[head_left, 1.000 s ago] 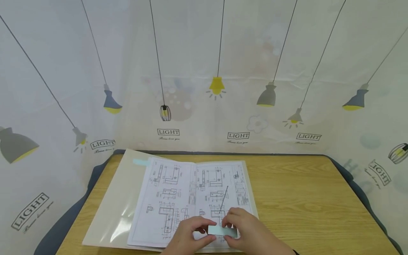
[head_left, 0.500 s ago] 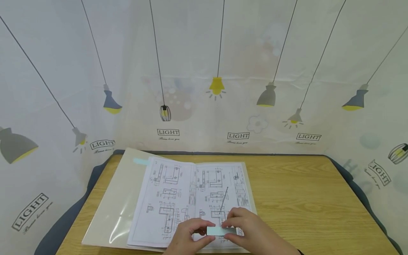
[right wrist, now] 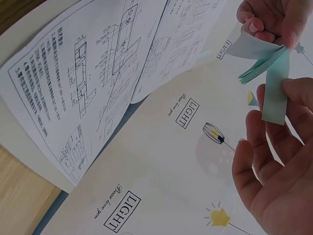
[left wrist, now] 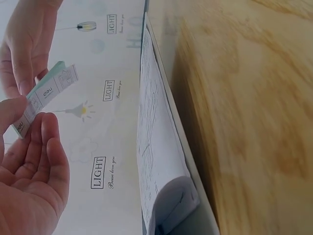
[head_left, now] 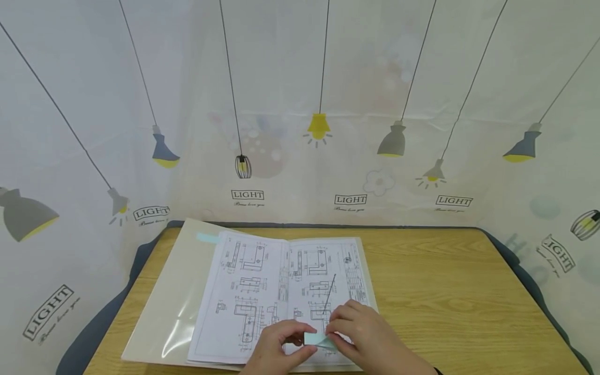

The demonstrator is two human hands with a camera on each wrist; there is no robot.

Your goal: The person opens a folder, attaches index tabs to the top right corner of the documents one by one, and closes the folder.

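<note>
My left hand (head_left: 278,346) pinches one end of a small mint-green pad of sticky notes (head_left: 311,339) above the right-hand page. My right hand (head_left: 363,333) pinches the free end of the top sticky note (right wrist: 276,98) between thumb and finger. That note is bent away from the pad's other sheets (right wrist: 261,66) but still meets them near the left hand's grip. The pad's printed backing (left wrist: 49,93) faces the left wrist camera. Below both hands lies an open booklet of technical drawings (head_left: 244,291), with a thin dark rod-like item (head_left: 329,294) on its right page.
The booklet lies in a pale folder cover (head_left: 161,312) on a wood-grain table (head_left: 450,291). A light-blue strip (head_left: 207,238) sticks to the cover near its upper edge. A lamp-print curtain (head_left: 290,62) surrounds the table's back and sides.
My right hand has lifted and bent the top note's free end up off the pad, which lay flat before. The left hand and booklet stay nearly still.
</note>
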